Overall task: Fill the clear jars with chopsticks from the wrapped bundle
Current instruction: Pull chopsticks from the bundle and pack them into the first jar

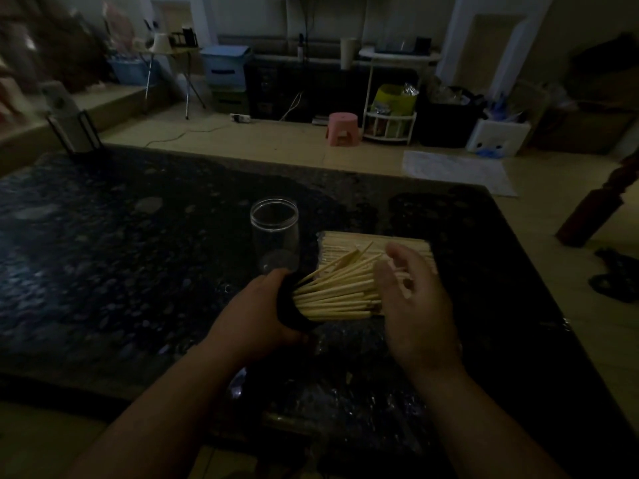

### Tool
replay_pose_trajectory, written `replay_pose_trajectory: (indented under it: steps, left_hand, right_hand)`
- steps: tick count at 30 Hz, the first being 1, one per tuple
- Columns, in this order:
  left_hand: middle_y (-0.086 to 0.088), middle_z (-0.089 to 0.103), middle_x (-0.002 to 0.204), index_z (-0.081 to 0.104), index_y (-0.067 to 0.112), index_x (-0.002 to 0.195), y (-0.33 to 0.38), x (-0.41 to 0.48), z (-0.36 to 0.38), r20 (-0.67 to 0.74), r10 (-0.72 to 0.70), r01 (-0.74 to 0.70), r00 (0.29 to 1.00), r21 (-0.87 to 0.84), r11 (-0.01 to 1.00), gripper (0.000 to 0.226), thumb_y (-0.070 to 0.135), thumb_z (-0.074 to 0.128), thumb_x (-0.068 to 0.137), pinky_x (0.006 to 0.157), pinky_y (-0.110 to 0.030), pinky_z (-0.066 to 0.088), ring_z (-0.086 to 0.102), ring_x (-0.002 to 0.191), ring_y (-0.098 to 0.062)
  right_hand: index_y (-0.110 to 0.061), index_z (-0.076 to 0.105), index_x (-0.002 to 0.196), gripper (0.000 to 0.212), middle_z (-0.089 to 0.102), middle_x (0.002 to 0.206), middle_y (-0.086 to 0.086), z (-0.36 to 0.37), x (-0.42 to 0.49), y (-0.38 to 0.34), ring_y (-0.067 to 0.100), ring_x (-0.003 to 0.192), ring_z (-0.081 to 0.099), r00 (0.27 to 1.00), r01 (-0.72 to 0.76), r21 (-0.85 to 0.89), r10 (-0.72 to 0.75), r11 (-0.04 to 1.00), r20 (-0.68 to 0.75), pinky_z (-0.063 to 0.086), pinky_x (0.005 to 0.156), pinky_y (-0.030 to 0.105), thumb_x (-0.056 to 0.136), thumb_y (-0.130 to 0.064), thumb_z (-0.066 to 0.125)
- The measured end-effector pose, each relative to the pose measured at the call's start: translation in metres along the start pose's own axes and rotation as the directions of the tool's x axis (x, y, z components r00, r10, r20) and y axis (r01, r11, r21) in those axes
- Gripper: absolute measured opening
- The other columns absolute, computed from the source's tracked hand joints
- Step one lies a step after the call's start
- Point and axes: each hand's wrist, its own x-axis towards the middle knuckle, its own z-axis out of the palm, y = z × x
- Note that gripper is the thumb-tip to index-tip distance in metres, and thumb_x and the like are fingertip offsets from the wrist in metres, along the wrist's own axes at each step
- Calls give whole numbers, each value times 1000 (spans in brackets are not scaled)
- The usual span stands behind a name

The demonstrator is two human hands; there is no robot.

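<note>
- My right hand (415,305) has its fingers (390,281) loosely straight and close together, flat against the free ends of the sticks (339,295). They pinch nothing. If I push off-centre, I think the fan will open more and some sticks will jump out.
- My left hand (256,312) grips the held jar (287,305), with the fingers curled round it. It lies on its side with the mouth to 3 o'clock, and it looks dark in this light. A hard push could slide it toward 9 o'clock.
- Some sticks at 1 o'clock cross over the others. They may catch on the rim and break, or fall on the table (138,236).
- The bundle (373,243) lies at 1 o'clock, just behind my right hand. Dropped sticks could mix with it.
- The empty jar (275,233) stands upright at 12 o'clock, near my left hand. If I lift the held jar carelessly, I may knock it over.
</note>
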Motion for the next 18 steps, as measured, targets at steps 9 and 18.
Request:
replay_pose_trajectory:
  steps: [9,18]
  left_hand:
    - [7,55,124,43,36,134,2,0,-2,17,-2,2,1000,12,1000,99,46,87,46,92,-36,50,56,110,-13]
    - [8,53,126,41,35,136,3,0,-2,18,-4,4,1000,29,1000,94,45,86,53,92,-35,49,54,110,-12]
  right_hand:
    - [-26,25,151,70,15,159,-13,9,-6,5,2,145,11,979,133,-242,-90,961,182,15,120,32,87,-54,35]
    - [-31,27,150,66,18,155,-20,5,-5,7,-2,144,12,958,162,-226,-98,960,270,14,119,27,88,-54,31]
